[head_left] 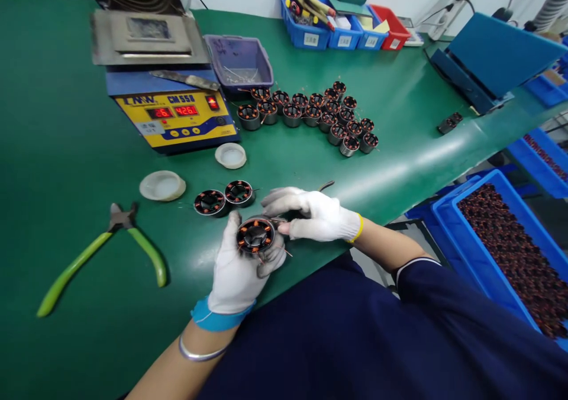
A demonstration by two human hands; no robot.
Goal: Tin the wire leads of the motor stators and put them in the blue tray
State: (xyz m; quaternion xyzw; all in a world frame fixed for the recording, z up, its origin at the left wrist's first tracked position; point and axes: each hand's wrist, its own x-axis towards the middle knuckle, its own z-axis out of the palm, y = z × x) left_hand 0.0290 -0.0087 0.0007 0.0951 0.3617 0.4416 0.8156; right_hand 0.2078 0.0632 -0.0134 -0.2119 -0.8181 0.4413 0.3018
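My left hand [242, 270], in a white glove, is wrapped round a wound motor stator [256, 236] with copper coils and a metal rim. Thin wire ends stick out from its side. At the stator's right edge is my gloved right hand [310, 213], closed with the thumb and fingers together. A dark tool partly shows under its palm, and a thin dark end [327, 185] pokes out behind it; the kind is hidden. Two more stators, one on the left [210, 203] and one on the right [239, 193], stand just beyond my left hand.
Green-handled cutters [119, 218] lie open at left, near two white dishes [162, 186] [231, 155]. Behind stand a yellow-and-blue soldering pot [177, 116], a purple bin [239, 63] and several stators [291, 115]. A blue crate [452, 210] of dark coppery parts sits at right.
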